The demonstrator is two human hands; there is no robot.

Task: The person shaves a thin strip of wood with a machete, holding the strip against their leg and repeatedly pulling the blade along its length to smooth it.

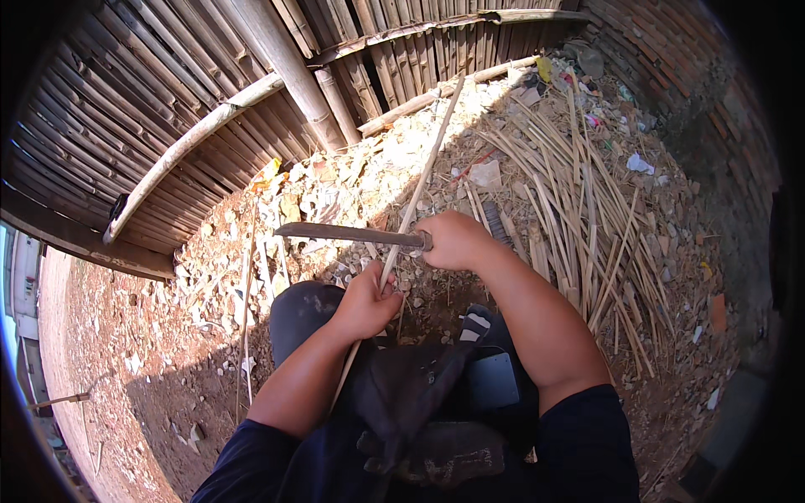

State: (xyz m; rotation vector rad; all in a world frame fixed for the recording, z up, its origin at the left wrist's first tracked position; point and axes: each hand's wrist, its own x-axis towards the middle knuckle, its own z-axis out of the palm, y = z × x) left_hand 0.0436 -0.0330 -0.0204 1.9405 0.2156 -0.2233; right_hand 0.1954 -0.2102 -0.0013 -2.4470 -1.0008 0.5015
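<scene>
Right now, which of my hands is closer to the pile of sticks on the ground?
Your right hand: it holds the knife, left of the pile of sticks. Your left hand, holding one long stick, is farther left.

Rough outdoor yard (96,344) used for hand work
A bamboo wall (159,80) stands along the left and far side, a brick wall (671,50) along the right; the ground (159,402) is bare dirt scattered with stones (196,432) and litter (640,163), part in sun, part in hard shade. Heaped strips (580,201) and a long knife (352,235) show the work.
</scene>
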